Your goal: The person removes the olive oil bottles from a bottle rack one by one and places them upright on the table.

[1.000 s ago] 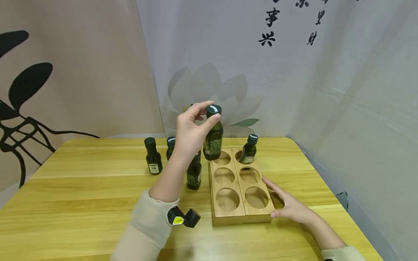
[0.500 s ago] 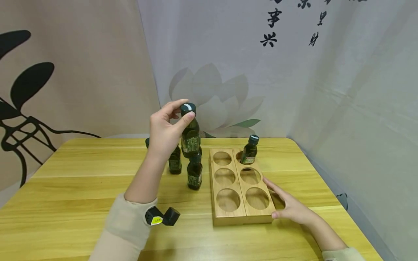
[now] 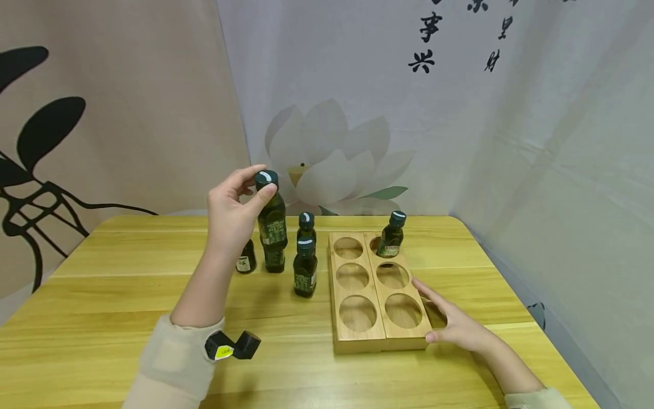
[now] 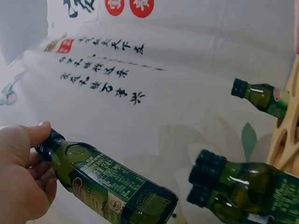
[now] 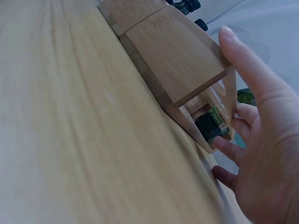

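My left hand [image 3: 232,213] pinches a dark green glass bottle [image 3: 273,221] by its black cap, upright above the table. In the left wrist view the label of the held bottle [image 4: 110,182] shows, with thumb and fingers at its neck. Beneath and behind it stands another bottle [image 3: 275,260], mostly covered. My right hand [image 3: 460,326] touches the right side of a wooden rack [image 3: 378,343], fingers spread and thumb by its near corner. A bottle [image 3: 391,236] sits in the rack's far right hole; the other holes hold nothing.
Two bottles [image 3: 305,270] stand one behind the other, left of the rack. Partly behind my left hand is another bottle [image 3: 246,258]. A printed cloth [image 3: 332,130] hangs behind the wooden table [image 3: 128,318].
My left hand has carried the bottle leftward from over the rack's far left hole to over the standing bottles, and lowered it slightly at the end. My right hand stays by the rack.
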Demonstrator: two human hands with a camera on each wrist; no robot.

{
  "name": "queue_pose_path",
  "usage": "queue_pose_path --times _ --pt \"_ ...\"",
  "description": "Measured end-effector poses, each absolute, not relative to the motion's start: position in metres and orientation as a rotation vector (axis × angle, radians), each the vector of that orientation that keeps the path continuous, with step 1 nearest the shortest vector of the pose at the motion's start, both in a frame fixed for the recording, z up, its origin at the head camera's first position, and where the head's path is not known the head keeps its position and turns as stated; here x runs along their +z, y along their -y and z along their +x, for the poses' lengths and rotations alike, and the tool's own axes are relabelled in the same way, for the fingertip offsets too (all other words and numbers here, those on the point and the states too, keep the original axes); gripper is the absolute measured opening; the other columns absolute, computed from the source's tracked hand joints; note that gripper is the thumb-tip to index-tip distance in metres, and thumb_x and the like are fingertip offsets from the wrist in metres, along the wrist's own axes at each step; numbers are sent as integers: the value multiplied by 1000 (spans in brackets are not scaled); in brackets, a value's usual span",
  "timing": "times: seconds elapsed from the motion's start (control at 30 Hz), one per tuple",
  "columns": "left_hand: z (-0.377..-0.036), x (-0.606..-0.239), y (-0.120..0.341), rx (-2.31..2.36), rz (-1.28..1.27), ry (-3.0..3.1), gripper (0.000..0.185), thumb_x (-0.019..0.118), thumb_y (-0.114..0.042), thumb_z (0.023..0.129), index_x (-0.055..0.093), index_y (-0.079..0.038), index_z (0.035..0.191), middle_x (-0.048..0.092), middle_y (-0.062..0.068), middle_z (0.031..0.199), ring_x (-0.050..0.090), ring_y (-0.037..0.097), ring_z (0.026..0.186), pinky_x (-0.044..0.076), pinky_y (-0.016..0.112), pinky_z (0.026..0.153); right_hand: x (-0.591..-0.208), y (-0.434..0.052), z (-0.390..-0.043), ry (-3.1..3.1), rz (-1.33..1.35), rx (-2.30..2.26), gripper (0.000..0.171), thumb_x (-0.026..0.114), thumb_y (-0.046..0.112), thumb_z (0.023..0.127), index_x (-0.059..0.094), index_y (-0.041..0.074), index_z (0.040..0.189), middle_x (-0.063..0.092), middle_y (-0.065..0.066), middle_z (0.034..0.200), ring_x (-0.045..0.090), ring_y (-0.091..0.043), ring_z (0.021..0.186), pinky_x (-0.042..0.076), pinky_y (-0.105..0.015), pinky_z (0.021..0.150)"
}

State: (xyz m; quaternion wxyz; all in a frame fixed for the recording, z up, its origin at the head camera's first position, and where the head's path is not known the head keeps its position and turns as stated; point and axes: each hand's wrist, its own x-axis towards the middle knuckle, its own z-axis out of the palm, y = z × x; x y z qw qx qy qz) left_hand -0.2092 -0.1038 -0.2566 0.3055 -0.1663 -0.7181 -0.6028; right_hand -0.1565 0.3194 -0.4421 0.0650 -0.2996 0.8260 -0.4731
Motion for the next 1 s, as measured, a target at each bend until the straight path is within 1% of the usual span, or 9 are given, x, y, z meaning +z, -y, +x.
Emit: queue_pose_path --times 0.23,0.43,0.57,0.67,0.8,1.0 --pt "-207 -275 109 -1623 -395 1958 32 72 -13 87 68 -5 117 65 7 102 52 14 88 44 23 72 -442 -319 -156 -2514 -940 -1403 95 67 52 85 14 16 155 14 -8 158 20 -51 133 14 -78 93" --pt "-209 -293 113 -1654 -341 1958 32 72 -9 87 67 -1 117 66 11 104 53 16 86 44 23 73 -438 -317 -154 -2512 -948 -1399 94 67 51 85 14 16 155 14 -9 158 18 -51 134 13 -78 92" --pt "-209 -304 115 -1646 -298 1986 33 72 -10 87 67 -3 118 66 10 103 52 16 85 44 23 70 -438 -318 -154 -2510 -945 -1403 94 68 51 85 14 17 155 14 -9 158 20 -53 133 14 -78 92" --pt "-209 -311 116 -1638 -283 2005 33 72 -11 87 67 -4 119 65 10 101 50 16 84 42 23 69 -440 -319 -155 -2510 -938 -1406 94 67 51 85 14 17 155 14 -9 158 20 -53 133 14 -78 92" --pt "-209 -321 117 -1646 -264 2029 33 72 -13 87 67 -5 119 64 8 101 49 15 84 41 22 66 -442 -320 -157 -2502 -919 -1415 95 68 52 85 14 17 155 14 -8 158 20 -52 133 14 -77 93" --pt "-210 -338 117 -1629 -250 2070 35 73 -11 86 66 -3 119 63 9 104 49 16 85 43 22 68 -442 -319 -157 -2486 -898 -1432 97 69 52 83 14 16 155 14 -5 159 19 -50 135 13 -77 94"
